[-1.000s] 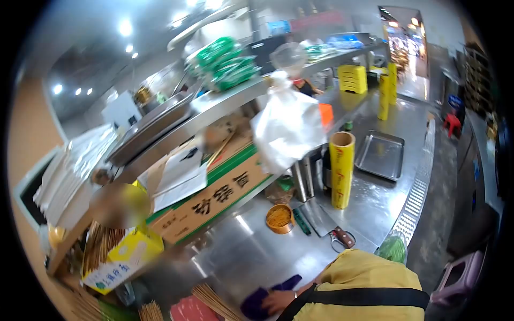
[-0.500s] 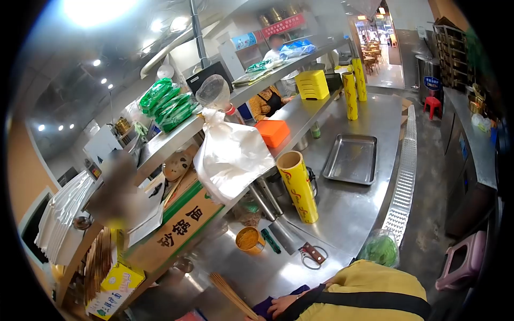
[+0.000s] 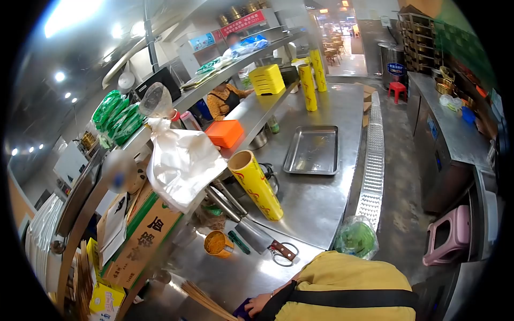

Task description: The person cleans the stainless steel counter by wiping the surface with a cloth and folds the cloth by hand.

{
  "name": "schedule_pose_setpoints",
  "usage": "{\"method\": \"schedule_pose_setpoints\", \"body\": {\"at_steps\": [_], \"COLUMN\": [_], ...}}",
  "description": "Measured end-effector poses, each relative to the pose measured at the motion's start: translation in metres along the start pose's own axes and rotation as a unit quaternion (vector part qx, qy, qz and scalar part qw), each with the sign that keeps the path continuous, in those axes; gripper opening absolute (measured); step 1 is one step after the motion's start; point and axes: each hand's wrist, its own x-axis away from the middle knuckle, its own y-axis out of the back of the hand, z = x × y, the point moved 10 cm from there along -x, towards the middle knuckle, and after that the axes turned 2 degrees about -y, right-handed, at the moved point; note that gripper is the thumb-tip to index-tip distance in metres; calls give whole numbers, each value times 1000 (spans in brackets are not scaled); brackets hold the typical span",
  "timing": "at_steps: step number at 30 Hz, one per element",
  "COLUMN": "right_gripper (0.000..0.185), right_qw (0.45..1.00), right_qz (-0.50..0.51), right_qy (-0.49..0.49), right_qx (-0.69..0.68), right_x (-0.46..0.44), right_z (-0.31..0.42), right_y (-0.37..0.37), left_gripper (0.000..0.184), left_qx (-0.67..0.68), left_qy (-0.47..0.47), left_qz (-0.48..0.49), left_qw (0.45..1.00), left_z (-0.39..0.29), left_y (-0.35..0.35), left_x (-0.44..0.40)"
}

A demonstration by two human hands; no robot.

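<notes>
At the bottom edge, my right hand (image 3: 259, 304) curls its fingers on a dark purple cloth (image 3: 242, 310), which is mostly hidden. Beside it is a bundle of thin bamboo sticks (image 3: 206, 299); its lower end leaves the picture. My left hand is out of view. Farther along the steel counter lie a cleaver (image 3: 252, 235) with a brown wooden handle, scissors (image 3: 289, 258) partly under that handle, and a slim green-handled tool (image 3: 239, 242). A metal cup of orange powder (image 3: 216, 244) stands to their left.
A yellow film roll (image 3: 255, 184) stands behind the cleaver, with a steel tray (image 3: 311, 151) farther back. A raised shelf carries a white bag (image 3: 184, 166) and an orange box (image 3: 224, 134). Bagged greens (image 3: 357, 238) sit right of the counter. A pink stool (image 3: 448, 235) stands on the floor.
My view has turned to the right, so the counter and shelf appear farther left. My right hand still rests on the purple cloth beside the sticks.
</notes>
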Motion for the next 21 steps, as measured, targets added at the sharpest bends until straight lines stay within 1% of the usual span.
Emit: {"method": "schedule_pose_setpoints", "body": {"at_steps": [1,2,3,5,6,7,9,10,11,13,14,15,16,18,20,21], "right_gripper": [26,29,29,32,37,37,42,46,46,44,42,41,41,40,38,38], "right_qw": [1000,999,999,996,997,997,988,986,985,969,965,956,949,941,930,929], "right_qz": [-21,-20,-21,-71,-51,-52,-34,-65,-63,-125,-149,-142,-148,-149,-158,-153], "right_qy": [-13,-39,-46,-41,-57,-65,-150,-150,-159,-208,-209,-253,-275,-302,-332,-335], "right_qx": [6,11,9,20,10,7,0,-9,-9,-39,-56,-46,-43,-38,-22,-23], "right_x": [2,5,10,17,21,26,39,45,52,70,79,85,89,94,98,98], "right_z": [-2,-6,-8,-8,-9,2,4,1,3,4,10,15,17,23,28,30], "right_y": [3,2,1,7,11,20,25,22,18,25,29,32,30,29,30,26], "left_gripper": [42,42,42,42,42,42,42,42,42,42,42,38,34,45,53,45], "left_qx": [9,21,32,53,71,85,116,131,152,188,200,209,220,176,171,170], "left_qy": [4,10,15,31,36,44,53,61,67,60,44,11,-23,-43,-104,-111], "left_qz": [0,0,1,0,1,-2,-2,-1,-2,3,12,27,42,1,74,89], "left_qw": [1000,1000,999,998,997,995,992,989,986,980,979,977,974,983,977,975], "left_z": [3,8,13,23,29,35,47,55,63,71,70,46,21,-11,-62,-73], "left_y": [1,3,5,11,16,21,32,37,42,50,53,50,48,53,40,37], "left_x": [-1,-1,-2,-1,-4,-4,-8,-10,-13,-21,-25,-24,-21,-19,-21,-31]}}
